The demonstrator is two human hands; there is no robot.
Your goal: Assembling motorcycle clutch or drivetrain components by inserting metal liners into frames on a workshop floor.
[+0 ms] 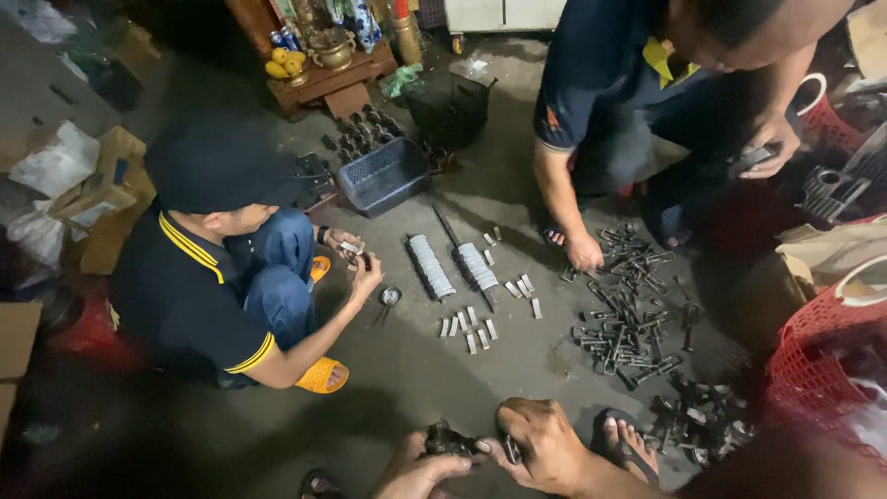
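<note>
At the bottom edge, my left hand and my right hand meet over a dark greasy metal part. My left hand grips the part from the left. My right hand pinches a small dark piece at the part's right end. Both hands hover just above the concrete floor. My sandalled foot rests to the right of them.
A crouching person in a dark cap handles a small part at left. Another person reaches into a pile of dark metal pieces. Rows of silver pieces, a dark basket and a red basket lie around.
</note>
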